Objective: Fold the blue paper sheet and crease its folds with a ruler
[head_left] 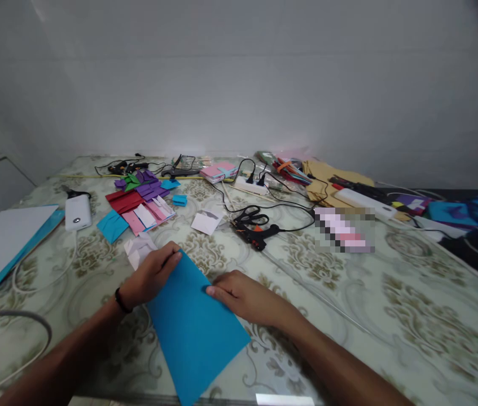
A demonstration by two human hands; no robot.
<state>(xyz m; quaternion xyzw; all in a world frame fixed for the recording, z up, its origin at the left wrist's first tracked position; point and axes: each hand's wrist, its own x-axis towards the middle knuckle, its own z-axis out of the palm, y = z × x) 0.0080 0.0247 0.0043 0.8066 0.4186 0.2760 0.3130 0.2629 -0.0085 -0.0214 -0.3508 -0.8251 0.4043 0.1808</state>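
Note:
A flat sheet of blue paper (pixel 198 330) slants up from the table's near edge, held between both hands. My left hand (pixel 154 273), with a dark band at its wrist, pinches the sheet's upper left corner. Partway down the right edge, my right hand (pixel 245 296) grips the same sheet, thumb on top. Just beyond my left hand lies a folded white paper (pixel 139 248). Behind it sits a pile of folded papers in red (pixel 124 200), purple (pixel 148 186), pink and blue. A black glue gun (pixel 259 234) rests beyond my right hand, beside black-handled scissors (pixel 251 215).
A white power bank (pixel 78 213) with a cable and a stack of white and blue sheets (pixel 14 237) lie at the left. Toward the back are a white power strip (pixel 251 185) with plugs and brown paper (pixel 332 175). Cords cross the patterned table (pixel 340 349).

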